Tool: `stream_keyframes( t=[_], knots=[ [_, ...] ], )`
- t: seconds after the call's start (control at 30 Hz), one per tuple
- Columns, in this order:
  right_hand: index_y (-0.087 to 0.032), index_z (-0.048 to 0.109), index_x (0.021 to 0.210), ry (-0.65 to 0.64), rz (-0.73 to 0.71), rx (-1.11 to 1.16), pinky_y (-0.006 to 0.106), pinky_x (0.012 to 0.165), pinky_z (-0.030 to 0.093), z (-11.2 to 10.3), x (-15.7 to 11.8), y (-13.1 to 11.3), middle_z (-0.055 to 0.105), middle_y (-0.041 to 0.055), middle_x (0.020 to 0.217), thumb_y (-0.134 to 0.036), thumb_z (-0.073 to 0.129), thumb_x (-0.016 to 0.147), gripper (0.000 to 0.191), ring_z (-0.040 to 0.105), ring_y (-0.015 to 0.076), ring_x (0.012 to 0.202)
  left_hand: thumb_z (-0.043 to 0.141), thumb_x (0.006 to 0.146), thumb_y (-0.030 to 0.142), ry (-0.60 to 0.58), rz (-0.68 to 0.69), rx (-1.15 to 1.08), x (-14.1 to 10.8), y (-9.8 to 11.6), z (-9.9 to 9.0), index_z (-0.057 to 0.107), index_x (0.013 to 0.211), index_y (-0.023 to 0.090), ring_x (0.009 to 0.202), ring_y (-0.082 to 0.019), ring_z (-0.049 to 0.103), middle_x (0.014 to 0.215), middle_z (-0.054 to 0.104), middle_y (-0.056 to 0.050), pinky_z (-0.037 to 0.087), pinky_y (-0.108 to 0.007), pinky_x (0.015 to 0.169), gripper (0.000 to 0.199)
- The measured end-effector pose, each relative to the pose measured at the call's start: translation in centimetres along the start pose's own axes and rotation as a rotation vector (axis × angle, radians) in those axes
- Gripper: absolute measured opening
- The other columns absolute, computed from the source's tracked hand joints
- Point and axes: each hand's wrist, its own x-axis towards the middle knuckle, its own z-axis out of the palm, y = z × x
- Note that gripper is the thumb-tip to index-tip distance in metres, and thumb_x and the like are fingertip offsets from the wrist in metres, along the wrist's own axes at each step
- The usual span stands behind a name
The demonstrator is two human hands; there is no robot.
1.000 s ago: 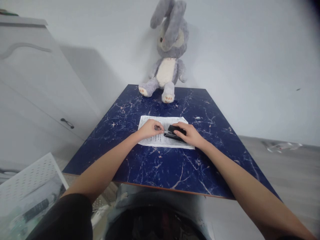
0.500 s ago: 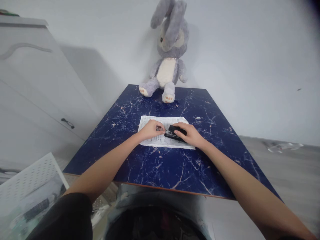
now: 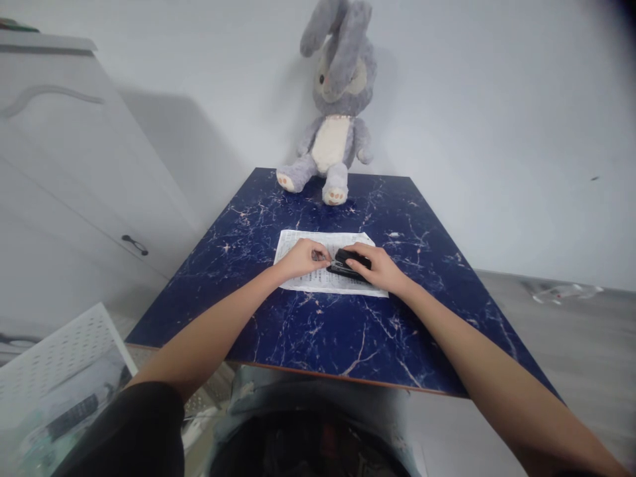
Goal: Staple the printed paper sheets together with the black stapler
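Note:
A black stapler [image 3: 340,255] lies on printed sheets of paper [image 3: 322,285], its top part raised from its base and its front pointing left. My right hand [image 3: 381,267] is wrapped round its right half, with the thumb on the near side. My left hand [image 3: 302,258] is closed in a pinch, thumb and forefinger at the stapler's front end. What lies between those fingertips is too small to make out. The hands cover part of the paper.
The blue marble-patterned table [image 3: 328,331] bears the sheets. A grey plush rabbit [image 3: 330,142] sits at its back edge against the wall. To the left stand a white cabinet [image 3: 59,152] and a white perforated basket [image 3: 59,351] with things inside. Clear plastic [image 3: 566,292] lies on the right floor.
My left fingertips have shifted very slightly to the right at the stapler's front. The right hand and the stapler look the same.

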Motion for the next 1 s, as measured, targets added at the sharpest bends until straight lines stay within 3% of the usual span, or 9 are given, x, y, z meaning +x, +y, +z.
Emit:
stream_keyframes(
  t=[1.0],
  knots=[
    [-0.022, 0.067, 0.120, 0.018, 0.016, 0.003, 0.044, 0.090, 0.055, 0.2, 0.1, 0.0, 0.074, 0.0106, 0.111, -0.047, 0.055, 0.102, 0.033, 0.070, 0.0267, 0.099, 0.074, 0.075, 0.015, 0.048, -0.038, -0.008, 0.2, 1.0, 1.1, 0.078, 0.075, 0.016, 0.063, -0.014, 0.059, 0.068, 0.071, -0.002, 0.045, -0.026, 0.065, 0.004]
  ],
)
